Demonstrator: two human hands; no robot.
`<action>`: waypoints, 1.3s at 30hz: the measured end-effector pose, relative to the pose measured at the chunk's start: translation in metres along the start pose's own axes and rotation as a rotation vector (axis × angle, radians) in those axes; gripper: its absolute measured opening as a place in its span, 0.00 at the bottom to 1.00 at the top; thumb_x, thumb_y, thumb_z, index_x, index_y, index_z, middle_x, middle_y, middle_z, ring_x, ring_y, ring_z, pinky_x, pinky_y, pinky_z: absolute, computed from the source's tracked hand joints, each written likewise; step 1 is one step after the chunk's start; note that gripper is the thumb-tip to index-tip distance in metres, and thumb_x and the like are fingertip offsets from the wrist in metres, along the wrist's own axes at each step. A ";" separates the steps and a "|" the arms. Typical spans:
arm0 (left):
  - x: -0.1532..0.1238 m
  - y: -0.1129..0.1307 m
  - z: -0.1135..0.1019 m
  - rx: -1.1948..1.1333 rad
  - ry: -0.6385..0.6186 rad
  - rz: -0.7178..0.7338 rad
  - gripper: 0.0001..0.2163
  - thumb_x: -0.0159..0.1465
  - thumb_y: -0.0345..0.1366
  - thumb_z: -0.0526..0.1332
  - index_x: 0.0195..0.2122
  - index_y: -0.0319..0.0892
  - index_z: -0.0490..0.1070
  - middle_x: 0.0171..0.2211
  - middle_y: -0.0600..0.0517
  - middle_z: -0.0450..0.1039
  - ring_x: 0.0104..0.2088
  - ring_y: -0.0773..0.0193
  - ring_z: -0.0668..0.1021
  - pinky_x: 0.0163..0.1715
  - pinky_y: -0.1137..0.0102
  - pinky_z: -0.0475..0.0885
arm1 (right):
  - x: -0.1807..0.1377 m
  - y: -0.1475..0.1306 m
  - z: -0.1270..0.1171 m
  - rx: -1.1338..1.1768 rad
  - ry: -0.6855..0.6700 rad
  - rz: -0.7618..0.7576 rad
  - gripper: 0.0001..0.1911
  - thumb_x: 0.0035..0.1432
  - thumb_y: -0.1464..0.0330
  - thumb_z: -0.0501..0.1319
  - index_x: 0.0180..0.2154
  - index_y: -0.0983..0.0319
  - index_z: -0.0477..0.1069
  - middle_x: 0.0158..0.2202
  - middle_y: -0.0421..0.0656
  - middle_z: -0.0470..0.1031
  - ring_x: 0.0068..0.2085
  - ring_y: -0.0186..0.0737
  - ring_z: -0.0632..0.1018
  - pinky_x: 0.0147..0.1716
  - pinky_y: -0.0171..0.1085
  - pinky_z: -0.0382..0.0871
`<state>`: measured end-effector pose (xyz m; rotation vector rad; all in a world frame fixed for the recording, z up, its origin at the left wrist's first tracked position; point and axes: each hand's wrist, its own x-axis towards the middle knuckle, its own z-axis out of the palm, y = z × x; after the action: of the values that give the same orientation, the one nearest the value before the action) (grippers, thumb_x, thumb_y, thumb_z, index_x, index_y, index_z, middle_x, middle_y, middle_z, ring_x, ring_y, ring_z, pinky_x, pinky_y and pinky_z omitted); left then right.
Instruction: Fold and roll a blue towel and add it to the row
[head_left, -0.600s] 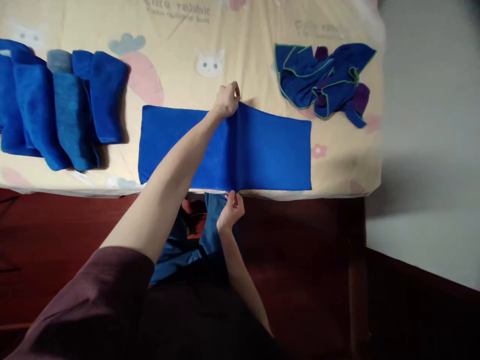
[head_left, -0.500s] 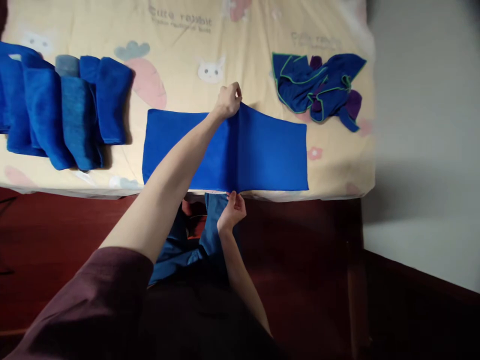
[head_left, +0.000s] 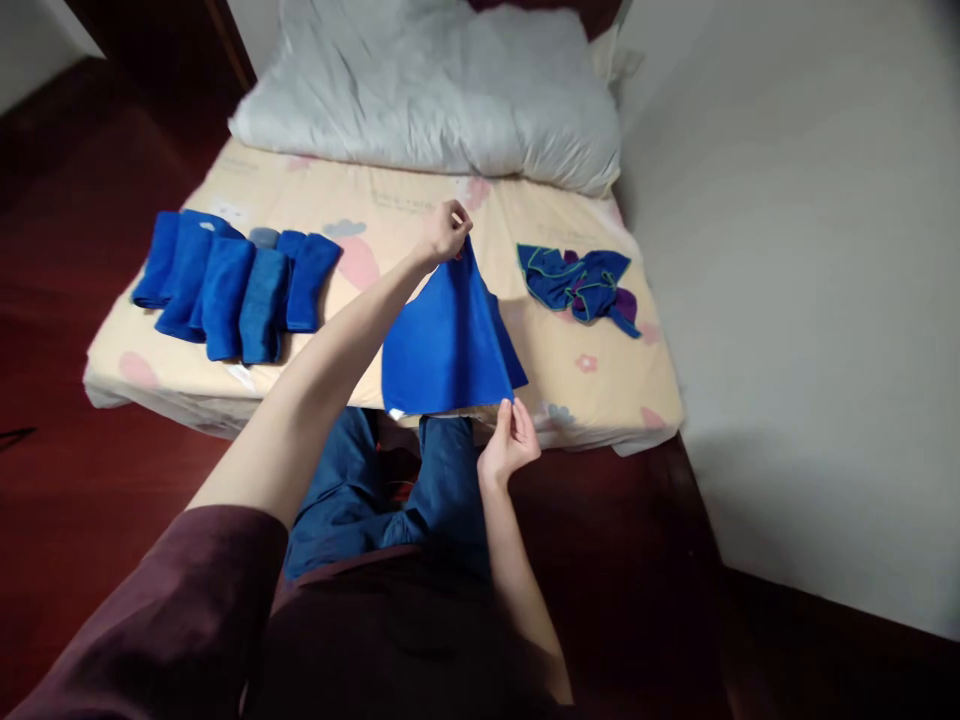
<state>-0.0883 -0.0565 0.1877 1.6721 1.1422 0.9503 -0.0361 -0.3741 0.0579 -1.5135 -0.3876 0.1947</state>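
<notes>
Left of the blue cloth [head_left: 446, 350], a row of folded towels [head_left: 236, 285] lies on the bed [head_left: 622, 405], well apart from it. At the cloth's top point the left hand [head_left: 446, 232] holds it up. The fingers are closed in a pinch on the upper edge, so the cloth hangs in the air over the near side of the bed and spreads out downward like a fan. At the cloth's lower right corner is the right hand [head_left: 510, 445], its fingers closed on that corner from below, just in front of the bed's edge. Right of the cloth a crumpled cloth [head_left: 577, 280], dark blue with a green border, lies on the sheet, near but not touching. Behind the cloth, at the head of the bed, is a white pillow [head_left: 435, 95].

The work in hand looks to be a fold of the cloth in half, with the two pinches at the ends of the fold line. To do it well, I think both pinches should be firm and pull lightly away from each other, so that the line between them is straight and tight. The two hanging halves should fall evenly and their free corners should meet before the cloth goes down flat. The lower left corner hangs loose; I cannot tell if the layers match there.
</notes>
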 end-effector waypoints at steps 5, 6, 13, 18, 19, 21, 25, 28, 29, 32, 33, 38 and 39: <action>-0.024 0.046 -0.070 -0.169 0.057 0.104 0.08 0.64 0.34 0.68 0.41 0.41 0.71 0.26 0.53 0.71 0.31 0.62 0.80 0.39 0.66 0.79 | 0.060 -0.054 0.007 0.065 -0.100 -0.129 0.34 0.54 0.45 0.69 0.49 0.68 0.79 0.48 0.58 0.82 0.52 0.55 0.83 0.55 0.52 0.80; -0.031 0.055 -0.085 -0.192 0.072 0.116 0.09 0.63 0.34 0.68 0.41 0.41 0.71 0.27 0.53 0.72 0.31 0.63 0.80 0.39 0.66 0.79 | 0.075 -0.069 0.011 0.079 -0.134 -0.161 0.35 0.53 0.45 0.69 0.49 0.68 0.79 0.49 0.58 0.82 0.53 0.54 0.82 0.56 0.52 0.79; -0.097 0.107 -0.169 -0.194 0.171 0.220 0.09 0.59 0.29 0.68 0.41 0.42 0.74 0.31 0.50 0.77 0.35 0.62 0.81 0.43 0.65 0.79 | 0.166 -0.175 0.042 0.251 -0.350 -0.284 0.28 0.48 0.56 0.77 0.46 0.65 0.79 0.48 0.53 0.82 0.52 0.50 0.82 0.52 0.47 0.80; -0.127 0.114 -0.203 -0.081 0.274 0.286 0.09 0.59 0.32 0.68 0.40 0.42 0.76 0.34 0.48 0.79 0.41 0.58 0.81 0.40 0.69 0.77 | 0.184 -0.225 0.058 0.255 -0.505 -0.266 0.23 0.47 0.63 0.78 0.44 0.63 0.79 0.43 0.48 0.82 0.45 0.42 0.82 0.42 0.41 0.80; -0.130 0.113 -0.208 -0.061 0.293 0.295 0.08 0.59 0.33 0.68 0.40 0.41 0.77 0.34 0.47 0.79 0.42 0.58 0.81 0.40 0.69 0.77 | 0.183 -0.232 0.058 0.255 -0.523 -0.248 0.21 0.47 0.65 0.78 0.43 0.63 0.79 0.41 0.46 0.82 0.43 0.40 0.82 0.41 0.39 0.80; -0.134 0.109 -0.216 -0.031 0.317 0.301 0.08 0.59 0.35 0.68 0.39 0.41 0.77 0.34 0.47 0.80 0.43 0.57 0.82 0.40 0.69 0.77 | 0.179 -0.243 0.059 0.258 -0.558 -0.202 0.19 0.47 0.68 0.78 0.41 0.63 0.79 0.38 0.44 0.82 0.40 0.37 0.82 0.39 0.37 0.78; -0.136 0.103 -0.225 -0.054 0.293 0.285 0.07 0.60 0.36 0.67 0.38 0.40 0.77 0.32 0.47 0.79 0.38 0.58 0.81 0.40 0.67 0.78 | 0.169 -0.251 0.058 0.279 -0.628 -0.094 0.15 0.48 0.69 0.78 0.38 0.61 0.79 0.32 0.39 0.80 0.33 0.34 0.80 0.34 0.35 0.76; -0.138 0.102 -0.229 -0.074 0.276 0.286 0.07 0.60 0.36 0.68 0.38 0.40 0.78 0.30 0.47 0.79 0.35 0.60 0.81 0.39 0.67 0.78 | 0.164 -0.249 0.058 0.289 -0.641 -0.042 0.13 0.49 0.67 0.78 0.36 0.61 0.79 0.30 0.39 0.79 0.32 0.33 0.79 0.32 0.34 0.75; -0.139 0.102 -0.231 -0.068 0.275 0.285 0.07 0.59 0.36 0.68 0.38 0.40 0.78 0.30 0.47 0.79 0.35 0.59 0.81 0.38 0.67 0.78 | 0.163 -0.248 0.058 0.286 -0.640 -0.038 0.14 0.48 0.67 0.79 0.35 0.62 0.79 0.30 0.39 0.79 0.32 0.33 0.79 0.32 0.34 0.75; -0.148 0.101 -0.237 -0.034 0.254 0.279 0.08 0.58 0.37 0.69 0.37 0.40 0.78 0.30 0.47 0.78 0.35 0.58 0.81 0.37 0.68 0.77 | 0.160 -0.243 0.051 0.259 -0.633 -0.043 0.17 0.44 0.65 0.81 0.34 0.62 0.79 0.29 0.39 0.79 0.31 0.33 0.79 0.31 0.34 0.74; -0.153 0.100 -0.240 -0.021 0.240 0.280 0.09 0.58 0.38 0.70 0.37 0.41 0.79 0.30 0.47 0.79 0.36 0.57 0.81 0.36 0.68 0.77 | 0.158 -0.242 0.046 0.248 -0.630 -0.043 0.18 0.42 0.65 0.81 0.34 0.62 0.79 0.29 0.39 0.80 0.31 0.33 0.79 0.30 0.34 0.74; -0.204 0.089 -0.250 -0.014 0.116 0.231 0.12 0.52 0.46 0.74 0.34 0.47 0.81 0.35 0.47 0.81 0.38 0.54 0.80 0.33 0.66 0.76 | 0.136 -0.228 0.002 0.193 -0.660 0.007 0.26 0.31 0.61 0.84 0.34 0.63 0.81 0.30 0.40 0.80 0.27 0.31 0.76 0.27 0.32 0.72; -0.218 0.085 -0.250 -0.027 0.087 0.196 0.13 0.51 0.48 0.75 0.33 0.48 0.82 0.34 0.48 0.81 0.37 0.54 0.80 0.33 0.66 0.76 | 0.130 -0.223 -0.009 0.177 -0.682 0.026 0.28 0.29 0.60 0.84 0.34 0.63 0.81 0.30 0.41 0.80 0.27 0.31 0.75 0.27 0.32 0.72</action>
<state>-0.3557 -0.2211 0.3244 1.7583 1.0302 1.1659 0.0620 -0.3486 0.2957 -1.2451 -0.8657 0.7546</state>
